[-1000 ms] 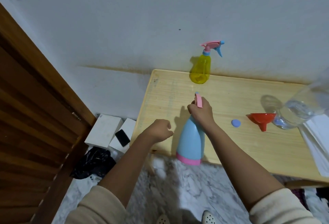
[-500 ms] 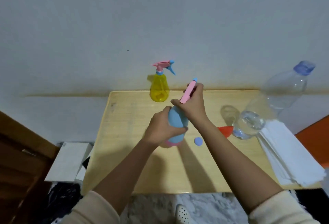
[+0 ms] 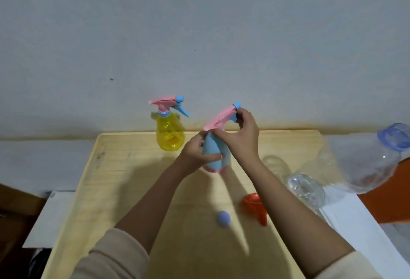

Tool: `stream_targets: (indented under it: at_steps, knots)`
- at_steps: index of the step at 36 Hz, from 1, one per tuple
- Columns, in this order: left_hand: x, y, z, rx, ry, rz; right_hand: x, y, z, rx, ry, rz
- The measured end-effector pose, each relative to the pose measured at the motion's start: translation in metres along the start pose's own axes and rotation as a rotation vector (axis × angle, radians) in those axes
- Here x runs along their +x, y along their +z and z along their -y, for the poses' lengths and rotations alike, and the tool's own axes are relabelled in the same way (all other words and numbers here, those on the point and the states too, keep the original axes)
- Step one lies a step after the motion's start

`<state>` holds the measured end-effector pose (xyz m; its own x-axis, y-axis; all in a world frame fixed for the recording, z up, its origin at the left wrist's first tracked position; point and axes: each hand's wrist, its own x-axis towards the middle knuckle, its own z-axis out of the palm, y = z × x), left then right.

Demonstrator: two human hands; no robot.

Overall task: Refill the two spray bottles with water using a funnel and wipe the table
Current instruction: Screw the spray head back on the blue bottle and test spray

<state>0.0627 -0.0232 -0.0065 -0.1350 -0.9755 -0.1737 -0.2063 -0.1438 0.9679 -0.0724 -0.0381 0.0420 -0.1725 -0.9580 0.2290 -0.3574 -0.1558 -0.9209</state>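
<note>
Both hands grip the blue spray bottle (image 3: 214, 152) standing mid-table: left hand (image 3: 195, 153) wrapped round its body, right hand (image 3: 240, 137) pinching the pink trigger head. Nearer lie a blue cap (image 3: 223, 218) and red funnel (image 3: 255, 206); the yellow spray bottle (image 3: 170, 133) stands behind on the wooden table (image 3: 124, 179).

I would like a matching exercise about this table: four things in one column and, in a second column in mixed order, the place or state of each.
Things:
1. yellow spray bottle
2. blue spray bottle
3. orange funnel
4. small blue cap

Places or states:
A. lying on its side on the table, beside the right forearm
B. held by both hands, left hand on the body, right hand at the pink sprayer head
C. standing alone at the far edge, by the wall
D. lying loose on the table between the two forearms

Pairs: 1-C, 2-B, 3-A, 4-D
</note>
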Motion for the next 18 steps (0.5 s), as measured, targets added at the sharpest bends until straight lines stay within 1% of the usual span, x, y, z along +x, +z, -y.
stream_targets:
  at_steps: [5, 10, 18]
  knots:
    - [0.028, 0.009, 0.008, 0.076, 0.027, -0.155, 0.021, 0.010, -0.010, 0.042, 0.053, -0.142]
    - [0.051, 0.008, 0.014, 0.135, 0.064, -0.226, 0.037, 0.023, -0.015, 0.029, 0.054, -0.184]
    - [0.067, 0.008, 0.027, 0.056, 0.114, -0.190, 0.045, 0.029, -0.032, -0.030, 0.082, -0.194]
